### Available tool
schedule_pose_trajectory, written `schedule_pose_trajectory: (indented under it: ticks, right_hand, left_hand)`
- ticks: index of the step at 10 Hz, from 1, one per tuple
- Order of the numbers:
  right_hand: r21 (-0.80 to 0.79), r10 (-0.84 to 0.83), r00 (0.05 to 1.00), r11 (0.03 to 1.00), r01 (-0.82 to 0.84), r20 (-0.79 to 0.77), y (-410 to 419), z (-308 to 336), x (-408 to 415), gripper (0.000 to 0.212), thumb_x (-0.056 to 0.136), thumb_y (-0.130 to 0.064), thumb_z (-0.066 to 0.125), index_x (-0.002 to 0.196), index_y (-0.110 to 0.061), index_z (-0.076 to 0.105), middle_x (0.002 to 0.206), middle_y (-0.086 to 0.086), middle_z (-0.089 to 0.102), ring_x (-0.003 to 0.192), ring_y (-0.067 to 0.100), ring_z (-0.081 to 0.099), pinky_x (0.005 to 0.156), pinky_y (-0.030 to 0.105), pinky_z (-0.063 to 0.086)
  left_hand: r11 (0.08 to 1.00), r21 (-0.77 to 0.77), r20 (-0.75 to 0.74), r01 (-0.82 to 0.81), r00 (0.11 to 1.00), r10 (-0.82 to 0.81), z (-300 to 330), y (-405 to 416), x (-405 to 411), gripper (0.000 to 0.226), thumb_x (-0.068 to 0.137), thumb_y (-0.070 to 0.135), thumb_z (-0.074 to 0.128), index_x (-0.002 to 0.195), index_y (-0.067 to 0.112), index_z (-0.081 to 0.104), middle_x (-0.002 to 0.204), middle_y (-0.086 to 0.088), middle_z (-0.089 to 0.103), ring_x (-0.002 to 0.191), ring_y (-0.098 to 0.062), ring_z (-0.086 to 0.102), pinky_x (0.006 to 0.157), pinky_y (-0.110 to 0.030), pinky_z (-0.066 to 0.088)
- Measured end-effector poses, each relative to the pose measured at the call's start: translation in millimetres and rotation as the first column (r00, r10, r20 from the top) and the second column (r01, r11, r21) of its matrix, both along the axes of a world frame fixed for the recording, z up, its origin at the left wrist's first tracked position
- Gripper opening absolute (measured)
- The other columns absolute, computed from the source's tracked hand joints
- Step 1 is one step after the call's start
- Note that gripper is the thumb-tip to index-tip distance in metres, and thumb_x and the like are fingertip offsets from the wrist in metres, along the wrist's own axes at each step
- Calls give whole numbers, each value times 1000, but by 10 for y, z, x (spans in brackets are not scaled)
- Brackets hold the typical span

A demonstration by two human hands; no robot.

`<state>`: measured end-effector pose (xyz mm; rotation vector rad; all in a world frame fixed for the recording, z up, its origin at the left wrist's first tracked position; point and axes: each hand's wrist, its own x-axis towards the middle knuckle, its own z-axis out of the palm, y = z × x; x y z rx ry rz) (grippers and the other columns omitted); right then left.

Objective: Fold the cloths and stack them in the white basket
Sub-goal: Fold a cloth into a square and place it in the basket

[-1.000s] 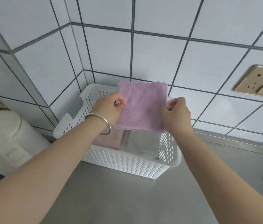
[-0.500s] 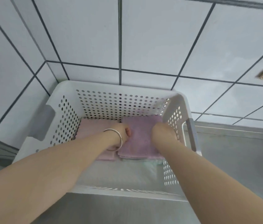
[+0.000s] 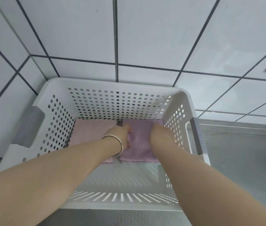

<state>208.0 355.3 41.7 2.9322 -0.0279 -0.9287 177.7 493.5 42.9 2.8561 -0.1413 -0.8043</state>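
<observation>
Now your left hand [image 3: 123, 135] and right hand [image 3: 157, 133] have lowered the folded purple cloth [image 3: 139, 144] into the white basket [image 3: 96, 87], left fingers pinching its edge, right fingers hidden, so only release remains.

A single head-worn view looks steeply down and forward from close above the white basket [image 3: 117, 86], which fills the centre. Both forearms enter from 7 and 5 o'clock. The tiled wall [image 3: 153, 33] spans 10 to 2 o'clock; the grey counter [image 3: 236, 160] shows at 3 to 4 o'clock.
</observation>
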Motion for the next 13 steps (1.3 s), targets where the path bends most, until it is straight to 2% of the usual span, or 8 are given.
schedule_pose_trajectory:
  ticks: [3,5,6,8,9,10,11,13]
  right_hand:
    - [-160,238,967,962,-222,92,107,-110,-177,63,98,-20,35,146,7,3,152,31,6,141,43,8,114,42,19]
    - [-47,160,986,986,-162,-44,72,-299,-96,66,97,-26,38,149,-6,2,155,20,6,142,35,13,108,8,17]
    - [167,-22,997,986,10,67,171,-26,-145,45,101,-16,30,145,-11,22,150,5,28,127,11,39,49,-3,24]
    - [163,191,971,963,-214,144,246,707,-134,36,93,-17,44,128,-14,53,126,6,56,111,26,57,86,32,47]
    - [279,100,881,927,-252,463,-91,1193,-401,27,91,-6,43,113,-10,59,111,8,63,99,29,62,67,28,45]
    - [322,-156,504,911,-260,849,-703,1450,-839,6,73,-11,53,74,-12,58,64,2,60,44,22,41,41,16,13]
    - [413,-317,346,876,-250,883,-1283,1434,-1353,9,67,-19,45,60,-15,49,50,-4,48,40,18,24,38,14,15]
    - [444,-419,408,895,38,811,-2524,893,-2217,15,66,-27,41,58,-17,49,45,-3,49,35,22,45,36,17,21]
  left_hand:
    - [914,252,124,318,926,-356,-177,-46,25,100,63,58,68,144,20,21,150,-5,18,136,-24,20,106,-42,29]
    - [916,259,66,306,941,-333,-262,14,51,104,67,64,64,147,28,7,152,-7,12,138,-25,18,107,-38,24]
    - [934,223,12,279,957,-289,-229,19,82,103,63,62,67,146,31,12,150,-4,20,136,-24,25,105,-37,26]
    - [978,113,155,174,969,-190,603,-292,110,15,88,20,46,97,23,57,110,-7,62,95,-24,57,85,-32,46]
    - [991,-75,449,115,891,-70,1178,-456,-31,13,85,15,51,80,24,58,91,-7,68,88,-29,62,73,-33,47]
    - [916,-304,674,261,739,13,1607,-835,-395,15,83,34,55,77,24,63,70,5,63,68,-24,59,61,-30,41]
    - [837,-243,779,490,613,-133,1807,-1415,-824,31,78,44,39,74,23,61,64,7,59,55,-20,58,51,-29,45]
    - [725,-286,685,626,663,-303,1216,-2740,-1312,27,76,43,40,70,24,58,62,6,58,53,-19,60,43,-23,34]
